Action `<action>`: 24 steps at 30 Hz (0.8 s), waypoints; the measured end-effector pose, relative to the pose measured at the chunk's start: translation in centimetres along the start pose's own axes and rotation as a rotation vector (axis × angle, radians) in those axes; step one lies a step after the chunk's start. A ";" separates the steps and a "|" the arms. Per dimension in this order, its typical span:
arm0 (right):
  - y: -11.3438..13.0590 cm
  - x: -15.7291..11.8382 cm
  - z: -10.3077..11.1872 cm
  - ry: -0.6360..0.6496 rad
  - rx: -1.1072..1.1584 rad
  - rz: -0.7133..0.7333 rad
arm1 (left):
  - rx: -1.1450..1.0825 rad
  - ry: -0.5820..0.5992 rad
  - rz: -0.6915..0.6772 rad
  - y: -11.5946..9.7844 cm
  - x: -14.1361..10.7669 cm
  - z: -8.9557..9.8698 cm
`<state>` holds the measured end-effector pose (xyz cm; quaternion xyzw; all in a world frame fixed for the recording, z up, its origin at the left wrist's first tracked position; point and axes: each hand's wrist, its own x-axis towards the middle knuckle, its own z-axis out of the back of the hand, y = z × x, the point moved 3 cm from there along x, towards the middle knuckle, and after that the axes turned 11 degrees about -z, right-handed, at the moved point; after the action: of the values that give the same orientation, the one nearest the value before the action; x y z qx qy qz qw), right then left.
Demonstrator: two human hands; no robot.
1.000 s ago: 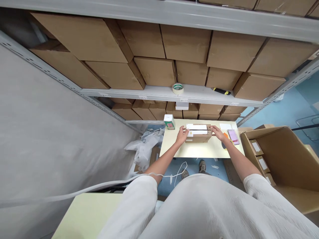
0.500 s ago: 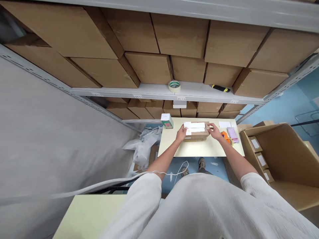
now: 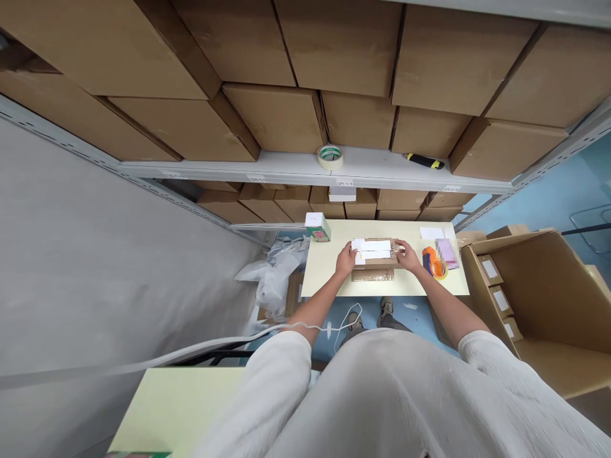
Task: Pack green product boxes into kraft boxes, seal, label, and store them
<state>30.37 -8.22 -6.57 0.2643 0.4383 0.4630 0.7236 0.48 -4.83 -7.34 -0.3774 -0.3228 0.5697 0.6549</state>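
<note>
A small brown cardboard box (image 3: pixel 375 261) with white labels (image 3: pixel 374 245) on its top is held between my two hands over the pale yellow table. My left hand (image 3: pixel 346 259) grips its left end, thumb on top near the label. At the right end, my right hand (image 3: pixel 407 257) pinches the box edge with curled fingers. Just in front of the box, a brown strip of cardboard (image 3: pixel 373 275) shows; I cannot tell whether it is a separate box beneath. An orange tape dispenser (image 3: pixel 432 262) with yellow tape lies right of my right hand.
A green and white small box (image 3: pixel 317 227) stands at the table's back left. A purple packet (image 3: pixel 447 252) and white paper (image 3: pixel 431 233) lie at right. Behind, a shelf (image 3: pixel 281 164) carries cartons, a tape roll (image 3: pixel 330 157) and a utility knife (image 3: pixel 424 161). A large open carton (image 3: pixel 548 299) stands right.
The box has shifted slightly away from the table's front edge, and the brown strip in front of it now shows clearly apart. Both hands keep their hold. The camera view has shifted a little.
</note>
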 end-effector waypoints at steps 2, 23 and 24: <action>0.0 -0.1 -0.2 -0.016 -0.003 -0.007 | 0.110 -0.020 -0.083 -1.3 -0.3 -0.2; -11.2 -3.8 7.1 -0.489 -0.274 -0.292 | 0.343 0.404 -0.474 -4.5 -2.6 -3.9; -11.5 -3.6 6.9 -0.486 -0.253 -0.293 | 0.333 0.400 -0.470 -4.5 -2.6 -3.8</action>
<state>40.78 -16.29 -10.98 0.2093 0.2249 0.3280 0.8933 5.65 -8.19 -5.40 -0.2848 -0.1687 0.3628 0.8711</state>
